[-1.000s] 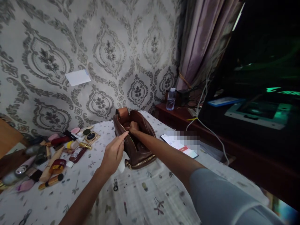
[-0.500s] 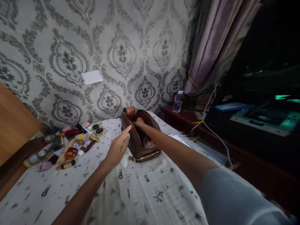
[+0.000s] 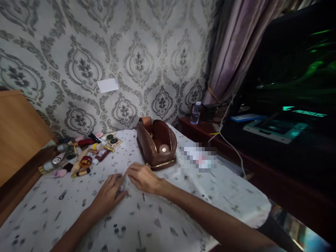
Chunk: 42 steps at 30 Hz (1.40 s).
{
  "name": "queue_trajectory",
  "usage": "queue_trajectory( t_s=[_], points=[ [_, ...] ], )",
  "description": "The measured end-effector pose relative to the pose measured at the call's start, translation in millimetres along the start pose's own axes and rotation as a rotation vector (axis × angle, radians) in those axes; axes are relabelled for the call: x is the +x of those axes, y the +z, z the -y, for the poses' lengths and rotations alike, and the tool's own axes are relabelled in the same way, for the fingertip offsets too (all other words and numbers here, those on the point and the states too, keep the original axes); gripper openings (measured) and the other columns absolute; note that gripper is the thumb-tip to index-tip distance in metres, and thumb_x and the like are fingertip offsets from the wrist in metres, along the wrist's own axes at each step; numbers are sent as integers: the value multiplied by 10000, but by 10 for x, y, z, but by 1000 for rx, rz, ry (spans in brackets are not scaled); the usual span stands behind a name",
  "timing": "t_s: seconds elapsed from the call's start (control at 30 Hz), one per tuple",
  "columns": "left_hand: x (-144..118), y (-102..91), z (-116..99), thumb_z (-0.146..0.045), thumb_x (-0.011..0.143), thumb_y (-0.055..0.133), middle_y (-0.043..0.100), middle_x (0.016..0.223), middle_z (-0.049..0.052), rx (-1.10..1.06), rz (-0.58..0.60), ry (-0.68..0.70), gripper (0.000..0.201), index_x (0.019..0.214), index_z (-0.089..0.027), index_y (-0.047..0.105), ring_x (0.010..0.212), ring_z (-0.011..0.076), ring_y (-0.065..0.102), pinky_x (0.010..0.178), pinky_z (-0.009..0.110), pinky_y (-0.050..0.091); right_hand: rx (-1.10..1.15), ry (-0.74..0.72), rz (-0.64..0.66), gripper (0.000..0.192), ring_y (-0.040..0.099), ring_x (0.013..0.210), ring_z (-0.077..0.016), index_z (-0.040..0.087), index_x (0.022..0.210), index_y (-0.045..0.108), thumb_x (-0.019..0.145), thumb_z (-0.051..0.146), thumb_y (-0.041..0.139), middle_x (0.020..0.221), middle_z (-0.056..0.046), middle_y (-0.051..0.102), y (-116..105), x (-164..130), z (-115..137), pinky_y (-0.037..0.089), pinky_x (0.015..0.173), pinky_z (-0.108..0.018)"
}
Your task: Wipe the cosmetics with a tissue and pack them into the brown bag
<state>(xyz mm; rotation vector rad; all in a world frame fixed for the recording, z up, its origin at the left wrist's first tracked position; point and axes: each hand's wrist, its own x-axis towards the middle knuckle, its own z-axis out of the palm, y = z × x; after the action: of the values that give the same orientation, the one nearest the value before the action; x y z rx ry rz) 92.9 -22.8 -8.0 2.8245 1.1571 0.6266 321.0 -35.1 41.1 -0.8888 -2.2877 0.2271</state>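
Observation:
Both of my hands lie low on the patterned white cloth (image 3: 162, 217), just in front of a brown leather pouch (image 3: 156, 147). The pouch stands open, with a small round thing showing inside. My right hand (image 3: 143, 177) rests flat, fingers spread, a little short of the pouch's gold-edged base. My left hand (image 3: 109, 192) sits beside it with its fingers curled toward the right hand's fingertips. A small pale patch shows where the fingers meet; I cannot tell whether it is a separate piece or the cloth.
Several cosmetics (image 3: 81, 157) lie scattered at the cloth's far left. A blurred flat item (image 3: 199, 159) lies right of the pouch. A wooden board (image 3: 18, 129) rises at left. A dark desk (image 3: 262, 164) with a water bottle (image 3: 195, 112) and cables (image 3: 231, 147) runs along the right.
My right hand has come out of the pouch and my left hand has left its side. Both dropped onto the cloth in front of it. The view shifted left.

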Motion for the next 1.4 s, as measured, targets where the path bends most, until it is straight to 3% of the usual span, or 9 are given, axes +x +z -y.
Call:
queue_trajectory(
  t_s=[0.1,0.17,0.23,0.47,0.63,0.8,0.93,1.4],
  points=[
    [-68,-8,44,-316,967,435,586,1242,103,-39,-1,-2,384,1322,-220,547,1147,250,543,986,403,490,333,348,-32,186,620,920,-191,178,950,695,788,122,622,944,-62,688,433,55,-34,498,877,-328],
    [-60,-19,77,-267,981,385,608,1180,98,-67,2,-30,326,1216,-206,602,1106,234,551,979,396,486,576,567,-97,169,632,776,-161,183,896,701,736,145,662,809,-18,688,637,160,-74,526,758,-286],
    [-34,-27,109,-237,980,369,634,1074,92,-65,13,-89,285,1058,-183,637,1039,228,566,954,393,489,698,648,-117,144,623,664,-144,173,885,697,773,223,622,720,-5,673,783,277,-99,521,622,-251],
    [24,-106,263,-178,985,326,668,1031,105,23,49,-411,261,1037,-157,580,992,222,623,881,341,478,828,668,-225,349,630,711,-175,154,910,677,773,445,542,796,-56,685,1129,661,-113,521,590,-277],
    [-56,-216,356,-221,1002,319,708,936,88,70,66,-513,278,977,-174,592,856,222,666,748,306,467,758,591,-230,313,595,655,-182,171,844,671,747,445,556,729,-41,669,1302,743,-13,500,645,-316],
    [-51,-264,363,-284,1015,326,737,938,96,117,116,-572,335,958,-172,636,859,247,693,714,311,460,597,417,-147,291,652,765,-206,182,893,678,833,401,496,853,-61,721,1285,685,38,495,735,-324],
    [-22,-265,348,-346,1021,327,751,923,81,141,136,-602,387,955,-189,674,838,231,703,718,299,465,552,433,-118,303,636,704,-203,177,902,677,839,398,479,801,-58,715,1269,683,17,481,670,-300],
    [-45,-234,383,-374,1028,292,756,887,53,125,107,-613,458,954,-215,715,824,208,695,716,286,465,553,416,-84,316,631,741,-215,178,865,663,850,432,474,798,-66,703,1305,689,-13,477,693,-304]
  ],
)
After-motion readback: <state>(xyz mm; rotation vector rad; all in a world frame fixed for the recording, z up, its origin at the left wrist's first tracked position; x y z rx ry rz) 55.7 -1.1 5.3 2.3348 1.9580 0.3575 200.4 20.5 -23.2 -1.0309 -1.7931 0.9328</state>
